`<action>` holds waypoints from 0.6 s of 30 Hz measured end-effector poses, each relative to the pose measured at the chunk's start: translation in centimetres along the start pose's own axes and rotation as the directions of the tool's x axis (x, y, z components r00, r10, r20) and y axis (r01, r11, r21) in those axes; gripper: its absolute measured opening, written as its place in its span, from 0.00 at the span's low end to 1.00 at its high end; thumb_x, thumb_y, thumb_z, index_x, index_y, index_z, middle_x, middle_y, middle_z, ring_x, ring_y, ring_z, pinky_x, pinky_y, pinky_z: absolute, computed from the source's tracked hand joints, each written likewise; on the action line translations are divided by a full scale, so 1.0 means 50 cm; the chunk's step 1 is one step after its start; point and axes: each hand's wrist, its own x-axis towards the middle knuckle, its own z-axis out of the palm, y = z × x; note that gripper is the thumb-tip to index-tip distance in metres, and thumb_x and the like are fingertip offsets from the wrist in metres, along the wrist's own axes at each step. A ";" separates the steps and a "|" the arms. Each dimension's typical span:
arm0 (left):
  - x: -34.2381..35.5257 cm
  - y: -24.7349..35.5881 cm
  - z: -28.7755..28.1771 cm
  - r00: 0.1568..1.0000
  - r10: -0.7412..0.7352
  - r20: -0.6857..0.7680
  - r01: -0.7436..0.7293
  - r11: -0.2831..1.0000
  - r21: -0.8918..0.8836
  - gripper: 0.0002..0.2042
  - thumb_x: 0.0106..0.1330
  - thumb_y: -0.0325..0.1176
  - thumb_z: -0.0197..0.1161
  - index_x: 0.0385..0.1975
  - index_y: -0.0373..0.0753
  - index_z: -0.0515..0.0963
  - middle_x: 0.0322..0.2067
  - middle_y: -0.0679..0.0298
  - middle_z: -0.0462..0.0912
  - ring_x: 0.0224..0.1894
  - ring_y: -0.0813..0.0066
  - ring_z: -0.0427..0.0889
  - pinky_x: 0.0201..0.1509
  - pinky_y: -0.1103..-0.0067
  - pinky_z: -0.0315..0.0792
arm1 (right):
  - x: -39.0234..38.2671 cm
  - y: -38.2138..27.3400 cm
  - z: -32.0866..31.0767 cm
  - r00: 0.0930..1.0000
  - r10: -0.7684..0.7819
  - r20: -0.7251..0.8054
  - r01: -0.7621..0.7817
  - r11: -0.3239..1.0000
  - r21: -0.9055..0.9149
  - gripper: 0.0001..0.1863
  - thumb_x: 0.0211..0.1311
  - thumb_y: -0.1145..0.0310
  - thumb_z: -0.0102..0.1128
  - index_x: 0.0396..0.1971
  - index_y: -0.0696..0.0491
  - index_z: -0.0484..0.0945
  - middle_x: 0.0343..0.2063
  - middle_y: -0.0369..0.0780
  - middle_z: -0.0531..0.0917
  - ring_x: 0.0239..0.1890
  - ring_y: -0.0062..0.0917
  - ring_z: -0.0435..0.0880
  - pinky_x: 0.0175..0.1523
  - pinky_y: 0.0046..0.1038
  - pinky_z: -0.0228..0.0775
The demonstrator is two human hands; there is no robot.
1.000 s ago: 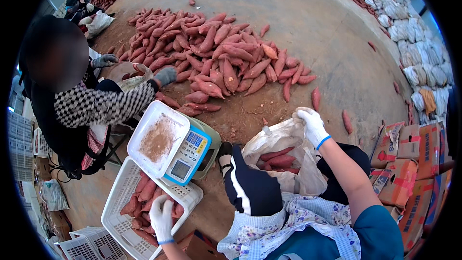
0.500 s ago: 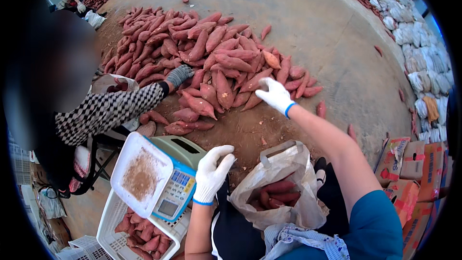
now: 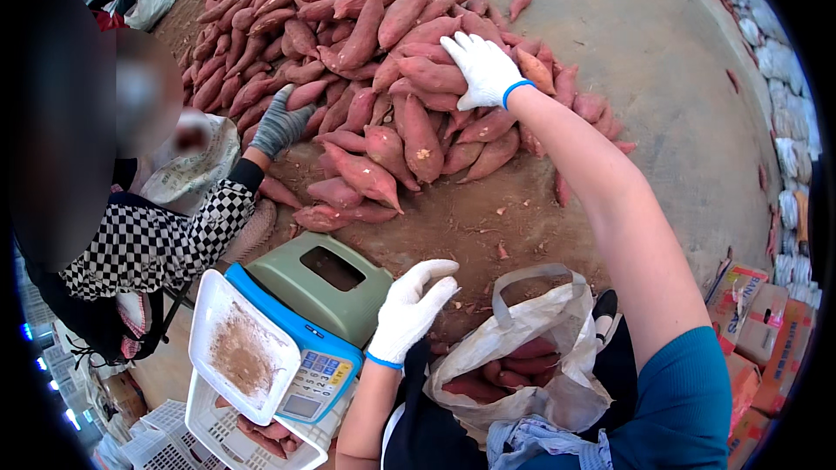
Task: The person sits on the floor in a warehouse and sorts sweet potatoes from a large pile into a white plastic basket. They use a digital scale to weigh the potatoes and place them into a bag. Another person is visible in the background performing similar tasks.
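While the person is sitting low on the ground, a thin plastic bag [image 3: 522, 357] is resting right in front of them, between their knees, so it is easy to drop things in. Its mouth is gaping open, and a few red sweet potatoes are already lying inside. The left hand [image 3: 409, 309], in a white glove, is hovering just beside the bag with its fingers spread wide, holding nothing. Just left of that hand, a green and blue weighing scale [image 3: 305, 322] is sitting on a white crate [image 3: 222, 435], and its white tray [image 3: 239, 348] is tilting down and looking dusty with dirt. More potatoes are showing through the crate.

Farther out, the right arm is stretching long so the right hand [image 3: 483, 70] can reach the big sweet potato pile [image 3: 366, 52] on the dirt floor. That gloved hand is lying flat on top of the potatoes, fingers pressing down on one, not yet curled around it.

Across the pile, another person's grey gloved hand [image 3: 280, 122] is touching the potatoes too.
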 end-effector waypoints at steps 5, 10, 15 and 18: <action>0.027 -0.021 -0.008 0.998 -0.058 0.008 0.058 0.996 -0.063 0.12 0.67 0.30 0.58 0.48 0.33 0.76 0.42 0.65 0.80 0.45 0.79 0.77 0.51 0.80 0.71 | 0.020 0.018 -0.029 0.979 0.083 0.187 -0.105 0.988 0.112 0.58 0.32 0.49 0.74 0.67 0.52 0.55 0.56 0.53 0.71 0.56 0.44 0.73 0.60 0.38 0.66; 0.059 -0.034 -0.002 0.997 -0.071 0.001 0.070 0.985 -0.156 0.12 0.68 0.34 0.58 0.46 0.35 0.77 0.42 0.65 0.81 0.45 0.80 0.77 0.50 0.80 0.71 | 0.015 0.041 0.010 0.947 0.214 0.237 -0.280 0.915 0.290 0.60 0.34 0.45 0.71 0.68 0.53 0.51 0.58 0.55 0.68 0.60 0.46 0.70 0.64 0.38 0.64; 0.095 -0.072 0.008 0.997 -0.078 -0.004 0.075 0.976 -0.204 0.11 0.68 0.32 0.58 0.45 0.33 0.77 0.41 0.65 0.81 0.44 0.80 0.78 0.50 0.82 0.71 | 0.002 0.022 0.033 0.933 0.267 0.243 -0.341 0.871 0.354 0.62 0.33 0.46 0.72 0.69 0.55 0.49 0.61 0.56 0.66 0.62 0.47 0.68 0.66 0.37 0.61; 0.130 -0.104 0.010 0.997 -0.056 -0.059 0.045 0.983 -0.179 0.12 0.67 0.32 0.59 0.46 0.33 0.76 0.42 0.64 0.81 0.42 0.80 0.78 0.49 0.82 0.71 | -0.004 -0.003 0.014 0.883 0.341 0.322 -0.449 0.815 0.367 0.63 0.32 0.46 0.73 0.68 0.56 0.49 0.60 0.56 0.66 0.61 0.48 0.68 0.66 0.36 0.61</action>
